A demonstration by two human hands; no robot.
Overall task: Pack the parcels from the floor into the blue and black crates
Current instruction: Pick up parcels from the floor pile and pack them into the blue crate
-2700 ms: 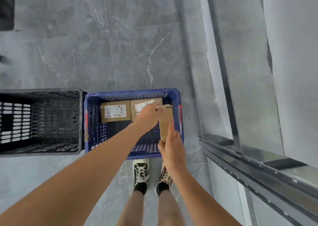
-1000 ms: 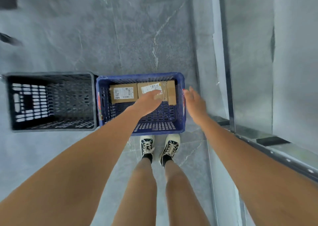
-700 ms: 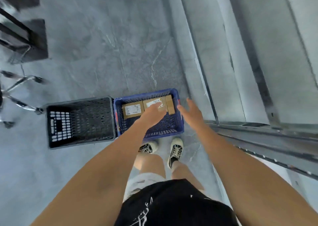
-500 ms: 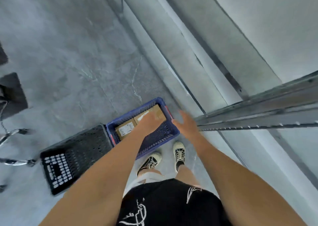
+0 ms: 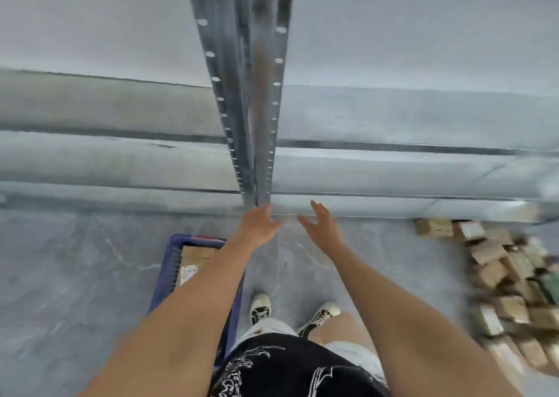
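Where parcels [image 5: 511, 278] lie, grey floor [image 5: 75, 275].

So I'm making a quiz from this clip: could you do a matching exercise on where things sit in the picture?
Things:
1. blue plastic crate
2. pile of brown cardboard parcels
3. grey metal shelf upright
4. pair of black-and-white sneakers

Places:
a. top centre
b. floor, far right
c. bottom centre, on the floor
d. under the left forearm

Pairs: 1-d, 2-b, 3-a, 4-c

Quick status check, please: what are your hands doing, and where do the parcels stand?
Left hand and right hand open, holding nothing. Blue crate at left, parcels inside. Parcel pile on the floor at right. Nothing seen in the way.
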